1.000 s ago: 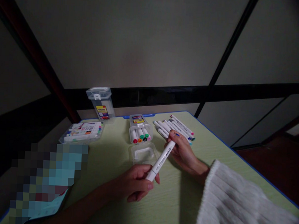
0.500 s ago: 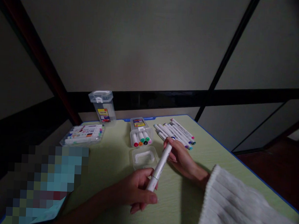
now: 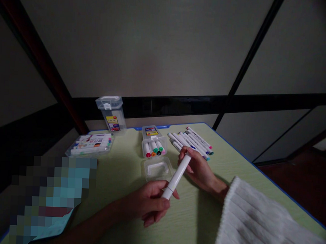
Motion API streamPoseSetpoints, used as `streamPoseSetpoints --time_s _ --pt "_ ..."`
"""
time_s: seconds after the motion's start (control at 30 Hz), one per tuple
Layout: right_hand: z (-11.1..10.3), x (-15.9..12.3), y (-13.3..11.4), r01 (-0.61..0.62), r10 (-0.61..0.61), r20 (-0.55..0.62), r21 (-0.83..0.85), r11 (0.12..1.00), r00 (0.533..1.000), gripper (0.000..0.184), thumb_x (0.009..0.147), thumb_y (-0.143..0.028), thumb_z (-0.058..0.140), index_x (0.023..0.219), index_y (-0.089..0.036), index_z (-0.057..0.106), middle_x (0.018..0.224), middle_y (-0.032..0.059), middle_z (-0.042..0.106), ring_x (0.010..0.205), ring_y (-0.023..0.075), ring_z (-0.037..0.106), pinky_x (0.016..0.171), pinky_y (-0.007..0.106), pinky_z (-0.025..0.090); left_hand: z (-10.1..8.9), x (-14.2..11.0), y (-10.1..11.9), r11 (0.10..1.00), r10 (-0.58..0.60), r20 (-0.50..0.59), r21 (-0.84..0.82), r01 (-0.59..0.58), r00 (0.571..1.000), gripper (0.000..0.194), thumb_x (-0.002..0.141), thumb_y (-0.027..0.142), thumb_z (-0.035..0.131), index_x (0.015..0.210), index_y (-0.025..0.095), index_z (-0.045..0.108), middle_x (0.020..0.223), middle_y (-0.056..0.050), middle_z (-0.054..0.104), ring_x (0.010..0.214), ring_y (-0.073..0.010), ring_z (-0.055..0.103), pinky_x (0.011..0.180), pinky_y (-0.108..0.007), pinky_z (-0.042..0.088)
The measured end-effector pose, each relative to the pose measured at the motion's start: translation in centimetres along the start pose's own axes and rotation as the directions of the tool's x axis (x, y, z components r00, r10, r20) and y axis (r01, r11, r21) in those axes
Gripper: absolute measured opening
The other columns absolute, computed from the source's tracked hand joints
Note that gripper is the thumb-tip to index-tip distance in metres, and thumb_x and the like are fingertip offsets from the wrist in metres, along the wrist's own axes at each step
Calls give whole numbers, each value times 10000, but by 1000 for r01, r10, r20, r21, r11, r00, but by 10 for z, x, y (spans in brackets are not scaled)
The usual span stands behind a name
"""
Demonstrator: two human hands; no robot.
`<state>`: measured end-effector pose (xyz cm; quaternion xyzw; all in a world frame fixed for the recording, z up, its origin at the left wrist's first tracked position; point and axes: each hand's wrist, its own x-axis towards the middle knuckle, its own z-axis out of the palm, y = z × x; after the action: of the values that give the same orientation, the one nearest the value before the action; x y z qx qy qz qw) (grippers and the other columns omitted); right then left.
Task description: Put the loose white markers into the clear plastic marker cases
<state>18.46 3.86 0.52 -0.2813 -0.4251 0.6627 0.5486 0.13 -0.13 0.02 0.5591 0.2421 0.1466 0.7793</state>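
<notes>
A white marker (image 3: 179,173) slants between my two hands above the table. My left hand (image 3: 151,204) grips its lower end, with thumb and fingers closed round it. At the upper end, the fingers of my right hand (image 3: 197,168) pinch the marker near a blue tip. Just beyond the hands lies a clear plastic lid (image 3: 157,169), apart from its case. Behind that, a clear marker case (image 3: 153,143) lies on its side, its open end showing red, orange, green, black and pink marker ends. Several loose white markers (image 3: 196,140) lie past my right hand.
An upright clear case (image 3: 113,114) stands at the back left. In front of it lies a flat clear pack of markers (image 3: 91,144). A pixelated turquoise item (image 3: 71,182) covers the near left. The light green tabletop (image 3: 231,162) meets a panelled wall behind.
The marker has turned a little in my fingers, so its printing no longer shows. My left thumb has shifted up slightly along it. The things on the table stay put.
</notes>
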Motion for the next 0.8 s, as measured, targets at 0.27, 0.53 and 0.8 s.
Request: streamPoseSetpoints --time_s 0.27,0.53,0.8 --pt "-1 -1 4 -33 32 -31 -27 999 999 358 704 -471 607 546 -155 554 292 -89 337 282 26 207 352 201 109 2 -1 2 999 -36 -28 5 36 999 382 714 421 624 925 160 440 469 100 497 276 -20 351 271 -118 239" --pt "-1 -1 7 -19 21 -72 25 1000 997 339 680 -442 626 517 -155 546 289 -84 371 260 19 225 334 195 119 4 -1 6 999 -51 -49 2 51 998 335 686 355 632 882 160 443 454 107 479 269 -12 321 262 -107 243" --pt "2 -2 6 -15 21 -73 81 997 997 301 693 -402 611 528 -162 532 315 -80 407 260 20 217 321 199 107 4 -1 5 999 -41 -31 -23 40 999 356 687 373 636 896 156 447 477 99 487 281 -10 328 266 -105 236"
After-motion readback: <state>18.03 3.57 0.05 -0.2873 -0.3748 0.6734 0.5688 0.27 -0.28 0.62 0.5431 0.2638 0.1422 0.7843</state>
